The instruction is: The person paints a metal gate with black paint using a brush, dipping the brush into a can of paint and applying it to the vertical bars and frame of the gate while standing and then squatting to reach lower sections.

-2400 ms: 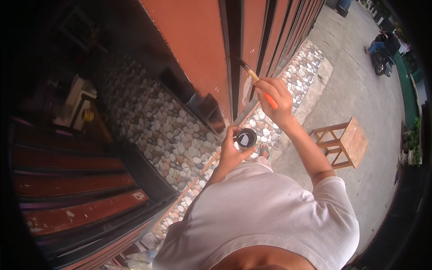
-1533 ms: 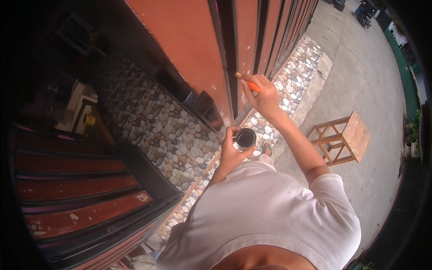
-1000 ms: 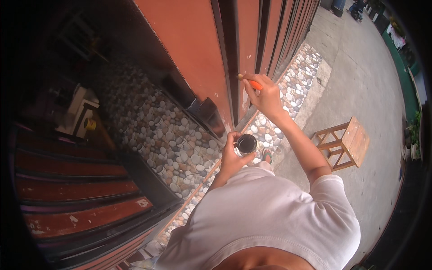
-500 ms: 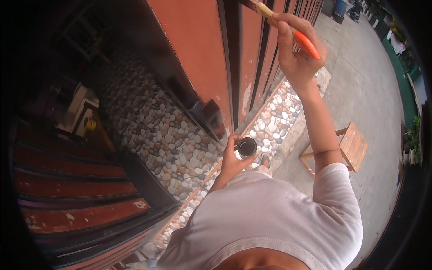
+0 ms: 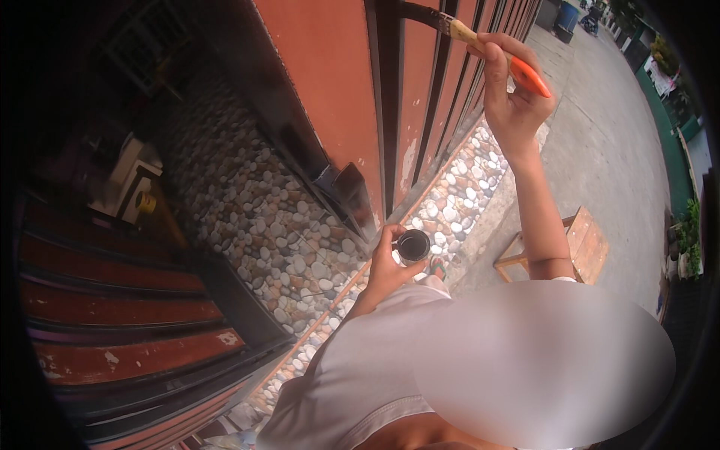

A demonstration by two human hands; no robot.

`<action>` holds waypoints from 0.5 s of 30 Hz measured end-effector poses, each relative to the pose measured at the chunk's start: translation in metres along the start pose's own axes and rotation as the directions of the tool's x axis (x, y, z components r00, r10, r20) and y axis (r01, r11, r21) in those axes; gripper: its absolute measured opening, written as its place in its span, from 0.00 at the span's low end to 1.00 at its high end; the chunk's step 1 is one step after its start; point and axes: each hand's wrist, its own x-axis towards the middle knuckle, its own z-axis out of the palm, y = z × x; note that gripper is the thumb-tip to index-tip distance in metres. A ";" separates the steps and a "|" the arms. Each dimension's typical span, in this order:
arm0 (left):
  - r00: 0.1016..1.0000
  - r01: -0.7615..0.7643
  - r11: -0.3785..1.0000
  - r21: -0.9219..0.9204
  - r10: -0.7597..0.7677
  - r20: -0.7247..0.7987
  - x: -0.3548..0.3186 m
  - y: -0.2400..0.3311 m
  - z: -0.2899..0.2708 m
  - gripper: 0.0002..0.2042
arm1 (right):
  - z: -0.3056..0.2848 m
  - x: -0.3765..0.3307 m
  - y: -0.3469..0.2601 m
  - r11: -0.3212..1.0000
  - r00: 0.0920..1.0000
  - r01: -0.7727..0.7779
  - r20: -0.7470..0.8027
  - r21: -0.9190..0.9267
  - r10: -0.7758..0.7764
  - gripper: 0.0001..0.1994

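Nearest is the person's pale shirt [image 5: 352, 367], and just beyond it the left hand [image 5: 386, 262] curls around a small pot [image 5: 413, 246], held up over the pebbles [image 5: 476, 157] close to their inner edge. The pot could spill: if the left wrist tips, the dark contents would likely land on the light stones or on the sandal [image 5: 439, 269] that shows beside it. Farther out and well apart from the left hand, the right hand [image 5: 517, 94] is closed on the handle of a brush [image 5: 463, 32], raised in front of the wall's upright slats. A loaded brush might drip, and a slight turn of the wrist could drag its bristles off the dark strip [image 5: 386, 90] onto the orange panel [image 5: 322, 71]; whether the bristles touch is too hard to tell.

The pot is round, with a dark rim and a nearly black inside. The brush lies aslant, its bristles black and its metal band stained, the handle bare tan wood ending in bright orange.

Beyond the pebbles' outer edge, a wooden stool [image 5: 591, 244] stands on the concrete [image 5: 619, 142], partly hidden by the right forearm. Farthest off are a blue drum [image 5: 567, 17] and a small, blurry motorbike [image 5: 590, 25].
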 end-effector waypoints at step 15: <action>1.000 -0.010 1.000 0.012 0.010 -0.003 -0.001 -0.001 -0.003 0.33 | 0.021 0.007 -0.005 0.980 0.960 -0.088 0.247 -0.177 0.131 0.05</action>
